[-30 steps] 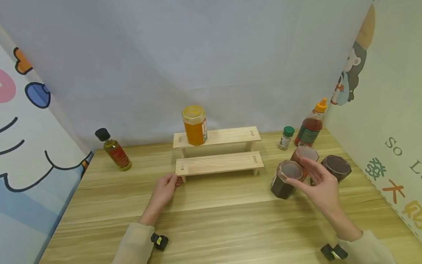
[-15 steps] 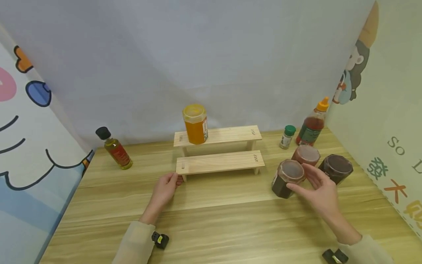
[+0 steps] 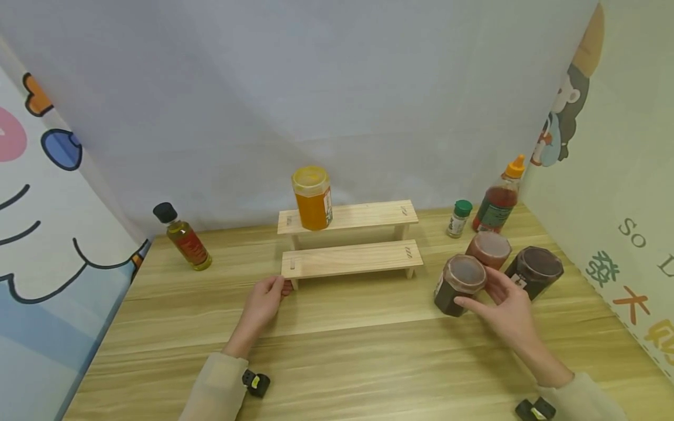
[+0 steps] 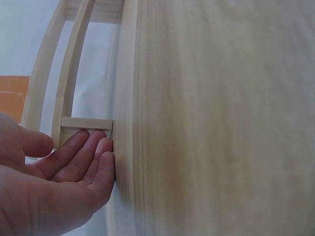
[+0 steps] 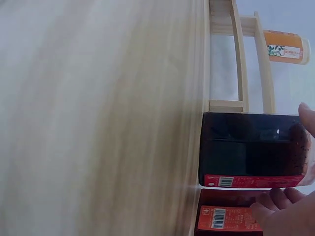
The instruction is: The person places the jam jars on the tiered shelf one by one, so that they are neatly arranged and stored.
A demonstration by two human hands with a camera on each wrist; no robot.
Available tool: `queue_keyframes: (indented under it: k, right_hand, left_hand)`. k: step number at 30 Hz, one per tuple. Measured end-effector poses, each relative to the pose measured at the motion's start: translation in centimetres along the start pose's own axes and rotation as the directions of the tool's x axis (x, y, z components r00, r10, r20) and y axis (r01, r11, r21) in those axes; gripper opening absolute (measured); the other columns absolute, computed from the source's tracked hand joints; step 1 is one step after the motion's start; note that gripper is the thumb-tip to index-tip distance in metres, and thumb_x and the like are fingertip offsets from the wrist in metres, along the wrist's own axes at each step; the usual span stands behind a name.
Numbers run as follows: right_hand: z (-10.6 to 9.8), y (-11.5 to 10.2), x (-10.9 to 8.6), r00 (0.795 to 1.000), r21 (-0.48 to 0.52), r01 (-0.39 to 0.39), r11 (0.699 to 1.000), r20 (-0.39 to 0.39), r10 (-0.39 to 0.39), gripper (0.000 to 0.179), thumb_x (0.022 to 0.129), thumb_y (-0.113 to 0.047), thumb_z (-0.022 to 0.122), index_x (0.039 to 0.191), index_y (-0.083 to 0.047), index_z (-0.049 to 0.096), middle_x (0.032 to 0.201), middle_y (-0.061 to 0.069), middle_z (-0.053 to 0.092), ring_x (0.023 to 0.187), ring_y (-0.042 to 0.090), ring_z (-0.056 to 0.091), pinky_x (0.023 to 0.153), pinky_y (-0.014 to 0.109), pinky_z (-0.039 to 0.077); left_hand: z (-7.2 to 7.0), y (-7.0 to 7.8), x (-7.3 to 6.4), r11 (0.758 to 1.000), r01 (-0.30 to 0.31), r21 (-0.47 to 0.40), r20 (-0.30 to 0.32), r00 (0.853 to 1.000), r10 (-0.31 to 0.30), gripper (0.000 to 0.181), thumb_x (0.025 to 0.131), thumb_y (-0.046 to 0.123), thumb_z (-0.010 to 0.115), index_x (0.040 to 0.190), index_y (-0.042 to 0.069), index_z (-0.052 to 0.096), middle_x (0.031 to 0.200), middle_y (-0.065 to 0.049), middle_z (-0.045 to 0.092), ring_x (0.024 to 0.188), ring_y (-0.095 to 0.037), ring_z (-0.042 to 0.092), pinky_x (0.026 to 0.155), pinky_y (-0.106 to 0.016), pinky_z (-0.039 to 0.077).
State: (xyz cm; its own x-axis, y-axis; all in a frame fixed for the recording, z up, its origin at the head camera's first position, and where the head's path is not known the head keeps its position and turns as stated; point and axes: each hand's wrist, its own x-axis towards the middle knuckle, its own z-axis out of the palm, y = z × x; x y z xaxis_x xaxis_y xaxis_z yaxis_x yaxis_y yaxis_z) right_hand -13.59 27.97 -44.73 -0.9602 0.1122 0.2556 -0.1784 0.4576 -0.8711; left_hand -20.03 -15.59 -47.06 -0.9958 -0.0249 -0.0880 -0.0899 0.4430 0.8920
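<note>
My right hand (image 3: pixel 508 313) is around a dark-filled jar (image 3: pixel 450 298) at the right, thumb on its near side and fingers on its right side. The right wrist view shows this jar (image 5: pixel 251 147) standing on the table, fingertips (image 5: pixel 278 199) at its red label. Directly behind it is a reddish jar (image 3: pixel 489 250); another dark jar (image 3: pixel 534 272) is to the right of my fingers. My left hand (image 3: pixel 263 301) is at the left end of a two-step wooden shelf (image 3: pixel 347 261). In the left wrist view its fingertips (image 4: pixel 98 133) touch the shelf's leg, thumb beside the board.
An orange-filled jar (image 3: pixel 313 202) stands on the upper step's left part. At the left is an oil bottle (image 3: pixel 189 242) with a black cap. Behind the jars are a green-capped shaker (image 3: pixel 458 219) and a red sauce bottle (image 3: pixel 497 202). Walls border the table (image 3: pixel 337 362).
My right hand has lowered from above the jars, its fingers sliding down between the near dark jar and the others. My left hand has stayed at the shelf's end.
</note>
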Motion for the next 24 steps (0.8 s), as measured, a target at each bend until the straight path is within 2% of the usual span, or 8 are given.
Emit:
queue_keyframes:
  k: [5, 7, 12, 18, 22, 24]
  right_hand:
    - [0.1, 0.1, 0.2, 0.999, -0.02, -0.019, 1.0, 0.034, 0.019, 0.078, 0.074, -0.012, 0.084, 0.136, 0.009, 0.043, 0.13, 0.024, 0.051, 0.12, 0.039, 0.049, 0.093, 0.02, 0.043]
    - [0.2, 0.1, 0.2, 0.999, -0.027, -0.016, 1.0, 0.039, 0.017, 0.077, 0.073, -0.012, 0.084, 0.135, 0.008, 0.044, 0.129, 0.023, 0.052, 0.118, 0.032, 0.052, 0.091, 0.019, 0.044]
    - [0.1, 0.7, 0.4, 0.997, -0.039, -0.009, 0.999, 0.078, 0.012, 0.075, 0.073, -0.014, 0.085, 0.134, 0.007, 0.046, 0.126, 0.022, 0.055, 0.11, 0.005, 0.053, 0.089, 0.018, 0.045]
    - [0.1, 1.2, 0.5, 0.994, -0.057, -0.013, 0.998, 0.107, 0.019, 0.074, 0.074, -0.018, 0.085, 0.131, 0.007, 0.047, 0.124, 0.022, 0.056, 0.109, 0.008, 0.055, 0.088, 0.018, 0.045]
    - [0.1, 1.1, 0.6, 0.994, -0.051, -0.029, 0.998, 0.108, 0.035, 0.071, 0.074, -0.02, 0.084, 0.13, 0.006, 0.048, 0.123, 0.021, 0.057, 0.105, 0.003, 0.056, 0.086, 0.016, 0.046]
    - [0.2, 1.0, 0.7, 0.994, -0.053, -0.037, 0.998, 0.104, 0.042, 0.07, 0.075, -0.021, 0.084, 0.13, 0.005, 0.049, 0.123, 0.02, 0.058, 0.106, 0.006, 0.057, 0.085, 0.016, 0.046]
  left_hand:
    - [-0.1, 0.0, 0.0, 1.0, -0.003, 0.005, -0.002, 1.0, 0.003, 0.039, 0.105, 0.023, 0.038, 0.11, -0.004, 0.066, 0.103, -0.013, 0.066, 0.098, -0.026, 0.061, 0.086, -0.04, 0.049]
    - [-0.1, 0.0, 0.0, 1.0, 0.0, 0.009, -0.004, 1.0, 0.0, 0.039, 0.105, 0.023, 0.038, 0.109, -0.003, 0.066, 0.103, -0.012, 0.066, 0.097, -0.026, 0.061, 0.086, -0.04, 0.049]
    - [0.0, -0.1, -0.1, 1.0, 0.016, 0.013, -0.002, 1.0, -0.016, 0.038, 0.104, 0.024, 0.038, 0.111, -0.003, 0.066, 0.104, -0.012, 0.066, 0.098, -0.026, 0.062, 0.086, -0.04, 0.049]
    - [0.0, -0.3, -0.1, 1.0, 0.025, 0.009, -0.004, 1.0, -0.025, 0.038, 0.104, 0.024, 0.039, 0.109, -0.002, 0.067, 0.102, -0.011, 0.066, 0.097, -0.025, 0.061, 0.085, -0.039, 0.049]
    - [0.1, -0.2, 0.0, 1.0, 0.026, -0.005, -0.002, 1.0, -0.026, 0.039, 0.105, 0.024, 0.038, 0.11, -0.002, 0.066, 0.103, -0.011, 0.066, 0.098, -0.024, 0.061, 0.085, -0.039, 0.049]
    - [0.0, -0.2, 0.1, 1.0, 0.018, -0.009, -0.001, 1.0, -0.018, 0.039, 0.105, 0.024, 0.038, 0.111, -0.003, 0.065, 0.104, -0.011, 0.066, 0.098, -0.025, 0.061, 0.086, -0.039, 0.049]
